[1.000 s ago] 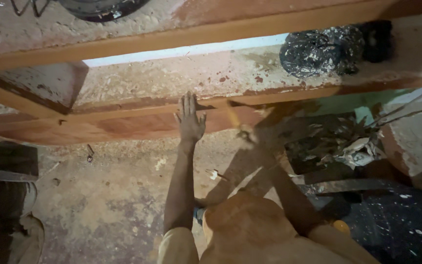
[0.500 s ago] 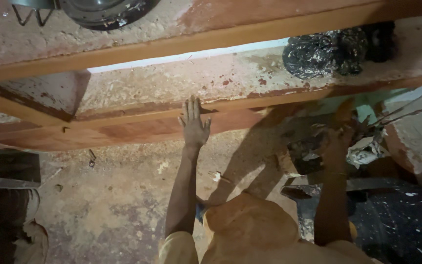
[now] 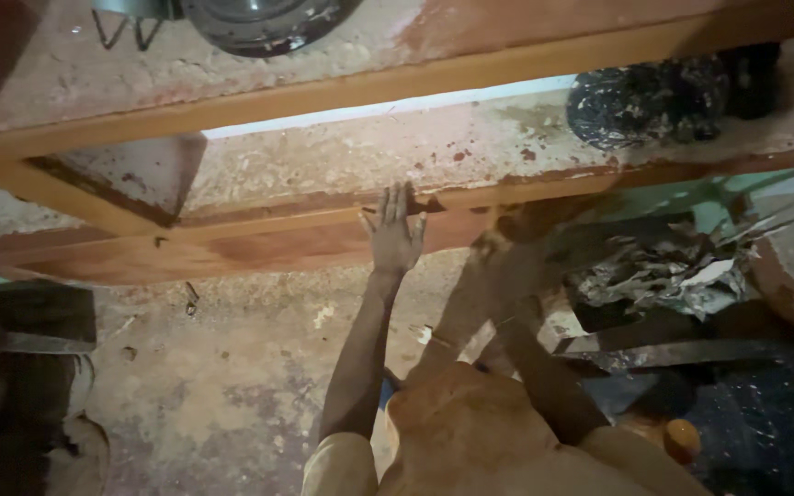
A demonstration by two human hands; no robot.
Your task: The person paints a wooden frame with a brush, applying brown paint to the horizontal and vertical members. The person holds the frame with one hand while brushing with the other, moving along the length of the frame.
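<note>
Left hand [image 3: 393, 234] lay flat, fingers spread, on the wooden frame [image 3: 323, 243] — gripping nothing. Right hand [image 3: 507, 241] blurred beside it; grip unclear. Frame judged stiff, heavy — best held by its rail.

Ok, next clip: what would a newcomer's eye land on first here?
The left hand pressed flat, fingers spread, against the long orange-brown wooden beam at centre. Next, the crumpled black bag on the dusty ledge top right, and the dark round object at the top edge.
</note>
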